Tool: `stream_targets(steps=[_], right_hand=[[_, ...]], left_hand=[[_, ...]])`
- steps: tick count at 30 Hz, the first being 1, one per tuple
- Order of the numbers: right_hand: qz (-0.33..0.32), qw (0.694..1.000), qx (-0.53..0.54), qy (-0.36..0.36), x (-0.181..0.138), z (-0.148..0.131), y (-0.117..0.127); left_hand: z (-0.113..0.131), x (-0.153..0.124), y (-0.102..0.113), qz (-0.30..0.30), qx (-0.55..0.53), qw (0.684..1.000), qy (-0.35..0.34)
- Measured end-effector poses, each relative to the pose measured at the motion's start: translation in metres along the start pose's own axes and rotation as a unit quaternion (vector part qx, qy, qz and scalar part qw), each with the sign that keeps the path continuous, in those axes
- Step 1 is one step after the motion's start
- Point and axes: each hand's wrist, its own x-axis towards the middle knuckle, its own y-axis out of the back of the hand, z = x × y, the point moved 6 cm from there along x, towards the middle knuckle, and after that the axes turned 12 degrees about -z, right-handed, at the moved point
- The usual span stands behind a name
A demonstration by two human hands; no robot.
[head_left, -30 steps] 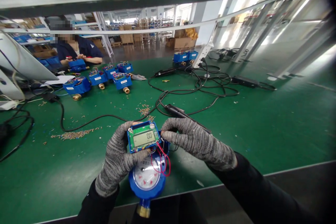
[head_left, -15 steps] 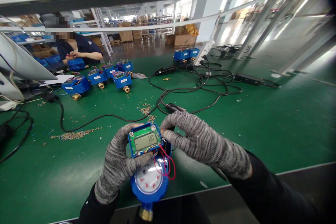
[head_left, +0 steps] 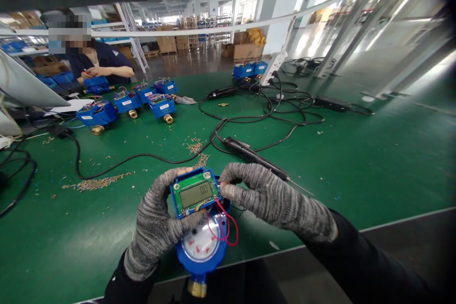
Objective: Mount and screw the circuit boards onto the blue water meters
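A blue water meter (head_left: pixel 201 247) with a round dial and brass fitting stands at the near table edge. Above its dial sits a green circuit board with an LCD screen (head_left: pixel 194 192), joined to the meter by red and other thin wires. My left hand (head_left: pixel 156 221), in a grey knit glove, wraps round the board's left side, thumb under its lower edge. My right hand (head_left: pixel 265 194), gloved too, pinches the board's right edge with curled fingers.
A black electric screwdriver (head_left: pixel 261 160) lies just beyond my right hand, amid black cables (head_left: pixel 270 114). Loose small screws (head_left: pixel 99 182) are scattered on the green table (head_left: pixel 374 161). Several blue meters (head_left: pixel 124 102) stand far left, where another person (head_left: pixel 99 64) works. A monitor (head_left: pixel 24 85) stands at left.
Both hands stay on the board and meter with little shift. My right hand has lowered slightly, uncovering the screwdriver behind it.
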Motion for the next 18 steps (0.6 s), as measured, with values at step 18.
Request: stream_targets(steps=[18], right_hand=[[-0.062, 0.988, 0.138, 0.01, 0.018, 0.013, -0.015]], left_hand=[[-0.008, 0.006, -0.005, 0.04, -0.186, 0.982, -0.004]])
